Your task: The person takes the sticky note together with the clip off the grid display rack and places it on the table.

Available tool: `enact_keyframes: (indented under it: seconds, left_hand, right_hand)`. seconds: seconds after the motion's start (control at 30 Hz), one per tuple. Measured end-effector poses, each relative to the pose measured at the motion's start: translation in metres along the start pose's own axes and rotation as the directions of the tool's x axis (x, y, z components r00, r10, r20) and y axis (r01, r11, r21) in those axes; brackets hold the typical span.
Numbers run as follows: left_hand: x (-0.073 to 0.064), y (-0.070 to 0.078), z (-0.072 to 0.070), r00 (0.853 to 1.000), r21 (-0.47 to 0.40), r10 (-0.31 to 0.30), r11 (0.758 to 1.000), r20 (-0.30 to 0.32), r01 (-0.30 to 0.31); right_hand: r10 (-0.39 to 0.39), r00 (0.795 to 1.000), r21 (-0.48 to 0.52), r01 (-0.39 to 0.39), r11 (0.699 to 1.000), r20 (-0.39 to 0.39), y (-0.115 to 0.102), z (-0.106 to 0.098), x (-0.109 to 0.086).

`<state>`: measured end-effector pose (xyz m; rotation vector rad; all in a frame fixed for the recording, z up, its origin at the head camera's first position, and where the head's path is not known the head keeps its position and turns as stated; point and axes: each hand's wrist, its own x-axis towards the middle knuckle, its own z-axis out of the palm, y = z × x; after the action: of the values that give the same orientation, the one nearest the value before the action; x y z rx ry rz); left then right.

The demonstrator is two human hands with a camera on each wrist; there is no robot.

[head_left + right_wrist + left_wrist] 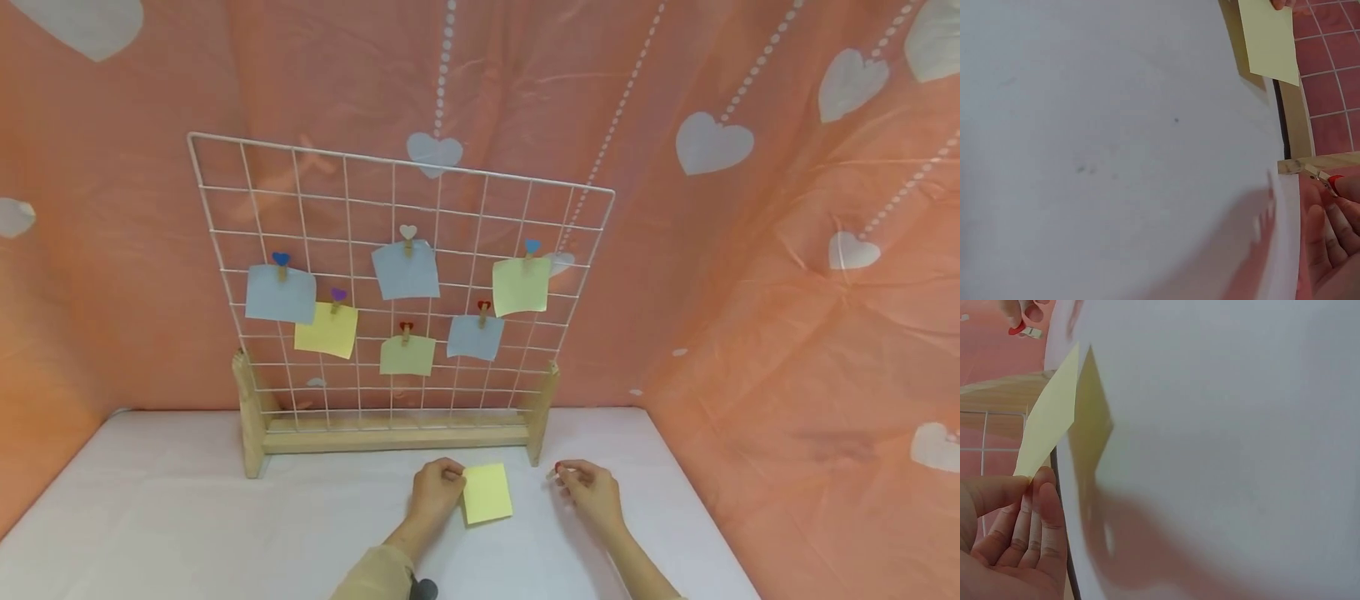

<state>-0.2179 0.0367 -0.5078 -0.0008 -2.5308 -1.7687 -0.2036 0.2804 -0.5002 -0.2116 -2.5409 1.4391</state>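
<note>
My left hand pinches a yellow sticky note by its left edge, between thumb and fingers. In the left wrist view the note stands tilted above the white table, its shadow beside it. To the right, my right hand holds a small wooden clothespin with a red top between thumb and fingertips. Behind both hands stands a white wire grid in a wooden base. Several blue, green and yellow notes hang on it from clothespins with heart tops, among them a blue note at the left.
The white table runs under the hands and the stand. A pink-orange cloth with white hearts encloses the back and sides. The wooden foot of the stand rises between the note and the right hand, slightly farther back.
</note>
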Motion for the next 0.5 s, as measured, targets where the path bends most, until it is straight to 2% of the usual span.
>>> enact_keyframes:
  seconds: [0.3,0.5]
  left_hand:
    - [0.002,-0.01,0.009,1.0,-0.008,-0.022,1.0,0.01,0.022]
    - [0.0,-0.011,0.012,0.999,0.001,-0.033,0.999,0.019,0.033]
  right_hand:
    - [0.047,0.999,-0.004,-0.047,0.999,0.014,0.015,0.0,-0.002]
    - [0.063,0.998,0.008,-0.063,0.998,0.014,0.021,0.001,-0.003]
